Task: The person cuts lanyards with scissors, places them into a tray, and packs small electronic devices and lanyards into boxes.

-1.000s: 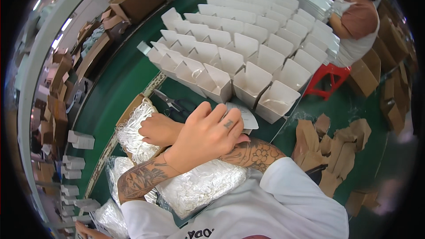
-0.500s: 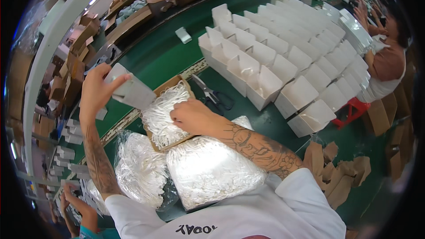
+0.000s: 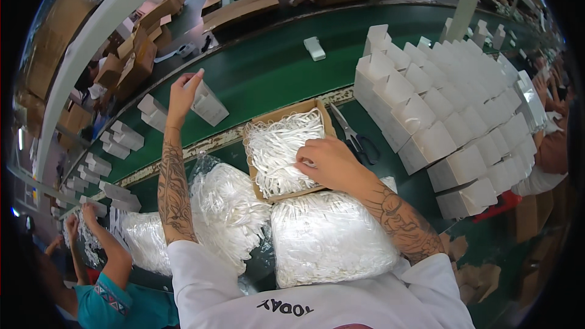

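White strings (image 3: 274,143) in the head view fill a brown tray (image 3: 329,123) under the curled right hand (image 3: 334,161). A white box (image 3: 211,108) is right by the left hand (image 3: 181,100). I cannot tell if either hand grips. Scissors (image 3: 351,136) lie just past the right hand.

Head view: left fisheye on my head, angled down and forward past my white T-shirt (image 3: 390,304), my left hand (image 3: 183,99) and right hand (image 3: 332,163) near, green conveyor belt (image 3: 262,73) farther off.

Can pass over green belt (image 3: 265,64), top middle, between box (image 3: 210,108) by left hand (image 3: 183,99) and small white box (image 3: 315,49); blocked at right by open boxes (image 3: 448,109).
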Motion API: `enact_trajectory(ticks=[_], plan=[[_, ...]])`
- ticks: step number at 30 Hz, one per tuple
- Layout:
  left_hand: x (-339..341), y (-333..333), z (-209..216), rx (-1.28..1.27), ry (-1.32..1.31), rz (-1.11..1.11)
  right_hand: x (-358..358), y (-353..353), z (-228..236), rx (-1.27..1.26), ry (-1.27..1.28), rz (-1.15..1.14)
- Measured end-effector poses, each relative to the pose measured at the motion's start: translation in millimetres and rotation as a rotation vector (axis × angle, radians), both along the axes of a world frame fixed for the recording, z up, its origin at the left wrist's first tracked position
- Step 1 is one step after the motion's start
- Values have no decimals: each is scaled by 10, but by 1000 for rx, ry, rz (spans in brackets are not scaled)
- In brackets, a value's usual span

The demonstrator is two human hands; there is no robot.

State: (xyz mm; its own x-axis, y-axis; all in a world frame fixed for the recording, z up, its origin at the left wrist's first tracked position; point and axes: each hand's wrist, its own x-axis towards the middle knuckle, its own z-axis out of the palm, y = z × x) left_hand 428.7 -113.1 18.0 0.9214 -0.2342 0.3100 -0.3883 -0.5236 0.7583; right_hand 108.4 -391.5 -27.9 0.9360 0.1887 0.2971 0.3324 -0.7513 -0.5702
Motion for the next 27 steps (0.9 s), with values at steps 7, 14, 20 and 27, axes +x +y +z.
enact_trajectory(ticks=[7, 14, 20, 27], plan=[[-92, 371, -522, -712, 230, -92, 16, 32, 59, 29, 0, 12], [-103, 330, -509, -558, -75, 48, 9, 46, 99, 192, 119, -41], [28, 469, -558, -503, -149, 118, 45, 58, 264, 465, 218, -159], [48, 380, -742, -428, -419, 206, 50, -20, 419, 608, 269, -11]])
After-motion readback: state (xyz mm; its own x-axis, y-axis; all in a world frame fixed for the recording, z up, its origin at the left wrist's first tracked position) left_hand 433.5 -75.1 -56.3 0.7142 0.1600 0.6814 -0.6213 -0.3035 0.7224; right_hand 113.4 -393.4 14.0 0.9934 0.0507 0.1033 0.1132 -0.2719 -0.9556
